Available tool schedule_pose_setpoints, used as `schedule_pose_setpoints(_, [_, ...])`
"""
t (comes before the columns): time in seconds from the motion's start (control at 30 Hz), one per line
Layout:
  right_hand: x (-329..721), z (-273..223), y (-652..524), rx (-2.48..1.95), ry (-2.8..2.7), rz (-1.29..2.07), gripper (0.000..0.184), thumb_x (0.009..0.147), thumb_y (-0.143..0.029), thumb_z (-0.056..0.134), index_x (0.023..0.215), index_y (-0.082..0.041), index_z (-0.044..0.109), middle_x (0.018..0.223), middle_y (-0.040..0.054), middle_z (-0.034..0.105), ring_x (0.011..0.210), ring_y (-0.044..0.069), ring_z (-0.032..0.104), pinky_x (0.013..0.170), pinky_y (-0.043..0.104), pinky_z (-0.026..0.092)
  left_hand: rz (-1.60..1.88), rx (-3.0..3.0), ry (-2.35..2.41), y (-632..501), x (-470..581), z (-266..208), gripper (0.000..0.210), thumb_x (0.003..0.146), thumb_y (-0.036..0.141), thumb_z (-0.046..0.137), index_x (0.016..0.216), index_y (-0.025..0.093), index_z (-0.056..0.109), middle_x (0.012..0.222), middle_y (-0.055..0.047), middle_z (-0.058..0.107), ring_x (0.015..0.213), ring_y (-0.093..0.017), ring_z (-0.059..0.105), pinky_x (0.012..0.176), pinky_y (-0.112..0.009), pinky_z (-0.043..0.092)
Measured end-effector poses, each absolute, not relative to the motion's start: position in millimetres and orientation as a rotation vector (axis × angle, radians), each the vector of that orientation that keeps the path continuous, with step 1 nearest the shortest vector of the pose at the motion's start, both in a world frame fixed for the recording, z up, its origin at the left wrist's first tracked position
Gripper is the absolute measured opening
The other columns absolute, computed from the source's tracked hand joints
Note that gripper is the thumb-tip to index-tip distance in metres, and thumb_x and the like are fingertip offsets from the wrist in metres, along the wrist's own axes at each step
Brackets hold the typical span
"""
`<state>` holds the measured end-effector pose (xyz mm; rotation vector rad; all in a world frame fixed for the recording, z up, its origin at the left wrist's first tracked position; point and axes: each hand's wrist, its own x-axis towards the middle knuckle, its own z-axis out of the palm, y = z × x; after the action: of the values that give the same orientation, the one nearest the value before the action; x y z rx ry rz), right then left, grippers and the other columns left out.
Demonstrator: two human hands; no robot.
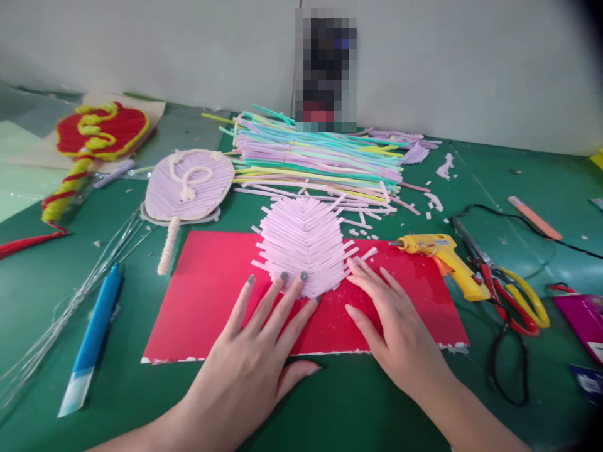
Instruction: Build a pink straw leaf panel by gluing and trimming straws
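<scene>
A leaf-shaped panel of pale lilac pipe cleaners point(304, 242), laid in a V pattern, rests on a red board point(207, 276). Loose strip ends stick out along both its sides. My left hand point(266, 339) has its fingers spread, with the fingertips on or just at the panel's lower edge. Beside the panel's lower right edge is my right hand point(391, 320), fingers apart, the index fingertip close to the protruding strip ends. Whether that fingertip touches them I cannot tell. Neither hand grips anything.
Behind lie bundled pastel pipe cleaners point(320, 154). At right are a yellow glue gun point(438, 251), pliers point(499, 295) and scissors point(527, 298). To the left lie a lilac fan point(188, 188), a red fan point(103, 132), thin wires point(75, 301) and a blue stick-like tool point(97, 326).
</scene>
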<state>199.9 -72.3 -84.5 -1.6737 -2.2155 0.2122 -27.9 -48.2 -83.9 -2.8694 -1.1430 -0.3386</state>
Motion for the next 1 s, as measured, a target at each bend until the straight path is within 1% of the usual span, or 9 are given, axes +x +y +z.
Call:
schedule_pose_setpoints(0.27, [200.7, -85.2, -72.3, -1.677, -2.245, 0.198, 0.040, 0.095, -0.029, 0.041, 0.135, -0.020, 0.044, 0.142, 0.0109, 0.048, 0.135, 0.025, 0.039, 0.108, 0.052, 0.039, -0.351, -2.872, -1.148, -48.6, -27.8, -84.0, 0.057, 0.092, 0.059, 0.034, 0.136, 0.026, 0.049, 0.143, -0.007, 0.047, 0.130, -0.029, 0.045, 0.114, -0.052, 0.020])
schedule_pose_setpoints(0.5, [200.4, -84.9, -73.1, -1.648, -2.198, 0.196, 0.028, 0.094, -0.027, 0.045, 0.121, -0.018, 0.050, 0.142, 0.0126, 0.048, 0.135, 0.024, 0.039, 0.107, 0.049, 0.040, -0.354, -2.860, -1.142, -48.8, -27.4, -84.2, 0.057, 0.092, 0.058, 0.035, 0.135, 0.025, 0.050, 0.143, -0.007, 0.048, 0.130, -0.029, 0.045, 0.115, -0.051, 0.018])
schedule_pose_setpoints(0.57, [200.4, -84.2, -74.0, -1.619, -2.182, 0.151, 0.031, 0.094, -0.025, 0.046, 0.124, -0.017, 0.049, 0.143, 0.0126, 0.047, 0.136, 0.024, 0.038, 0.107, 0.048, 0.040, -0.356, -2.859, -1.138, -49.2, -27.4, -84.7, 0.057, 0.092, 0.058, 0.034, 0.135, 0.025, 0.050, 0.143, -0.007, 0.048, 0.130, -0.028, 0.045, 0.115, -0.051, 0.018])
schedule_pose_setpoints(0.63, [200.3, -83.1, -75.0, -1.580, -2.198, 0.088, 0.037, 0.094, -0.023, 0.046, 0.131, -0.018, 0.047, 0.142, 0.0115, 0.048, 0.136, 0.024, 0.038, 0.109, 0.048, 0.038, -0.355, -2.865, -1.142, -49.5, -27.5, -85.2, 0.057, 0.092, 0.058, 0.034, 0.136, 0.026, 0.050, 0.144, -0.007, 0.047, 0.130, -0.029, 0.044, 0.114, -0.052, 0.018])
schedule_pose_setpoints(0.73, [199.8, -81.3, -75.7, -1.544, -2.292, 0.051, 0.045, 0.094, -0.024, 0.046, 0.139, -0.023, 0.042, 0.145, 0.0081, 0.045, 0.137, 0.025, 0.036, 0.111, 0.049, 0.035, -0.350, -2.870, -1.153, -49.5, -27.9, -85.6, 0.058, 0.092, 0.059, 0.033, 0.137, 0.026, 0.048, 0.144, -0.007, 0.047, 0.130, -0.029, 0.045, 0.114, -0.051, 0.020])
schedule_pose_setpoints(0.87, [199.2, -80.4, -75.0, -1.570, -2.399, 0.110, 0.047, 0.095, -0.029, 0.043, 0.142, -0.028, 0.040, 0.149, 0.0052, 0.039, 0.137, 0.025, 0.036, 0.110, 0.050, 0.035, -0.346, -2.861, -1.148, -49.1, -28.5, -85.4, 0.058, 0.092, 0.059, 0.034, 0.137, 0.026, 0.049, 0.143, -0.007, 0.048, 0.129, -0.028, 0.046, 0.115, -0.051, 0.018])
schedule_pose_setpoints(1.0, [199.5, -81.1, -74.7, -1.584, -2.439, 0.136, 0.047, 0.095, -0.029, 0.042, 0.142, -0.028, 0.040, 0.152, 0.0060, 0.032, 0.137, 0.026, 0.036, 0.109, 0.051, 0.035, -0.351, -2.855, -1.143, -49.1, -27.9, -85.0, 0.056, 0.092, 0.058, 0.033, 0.136, 0.026, 0.050, 0.143, -0.007, 0.048, 0.129, -0.028, 0.046, 0.115, -0.051, 0.016])
